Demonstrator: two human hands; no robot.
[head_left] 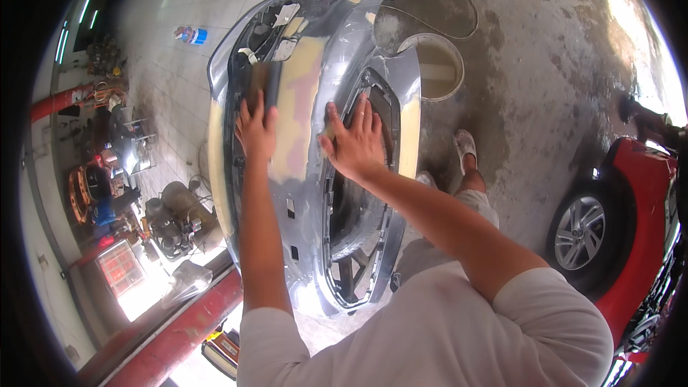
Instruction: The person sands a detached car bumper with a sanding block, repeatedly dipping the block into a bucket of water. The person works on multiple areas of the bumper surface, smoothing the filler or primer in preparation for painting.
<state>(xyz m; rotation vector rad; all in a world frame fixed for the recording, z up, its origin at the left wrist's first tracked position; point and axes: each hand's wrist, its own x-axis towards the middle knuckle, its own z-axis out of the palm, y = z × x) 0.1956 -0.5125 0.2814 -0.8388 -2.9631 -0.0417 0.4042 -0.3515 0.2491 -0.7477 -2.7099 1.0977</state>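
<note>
A grey car bumper [297, 204] with yellow and pinkish filler patches lies in front of me. My left hand [256, 132] rests on its left side, fingers spread, at the lower edge of a flat dark brown piece [266, 80]; whether that piece is loose I cannot tell. My right hand [357, 140] lies with fingers apart on the bumper beside the long black-edged opening. A small dark patch shows between its thumb and forefinger, too hidden to name. Neither hand is seen gripping anything.
A round pale bucket [459, 72] stands beyond the bumper on wet concrete. On the left tiles lies a bottle with a blue label [193, 35]. A compressor-like machine [172, 218] and a red post [179, 330] are at left; a red car [623, 208] is at right.
</note>
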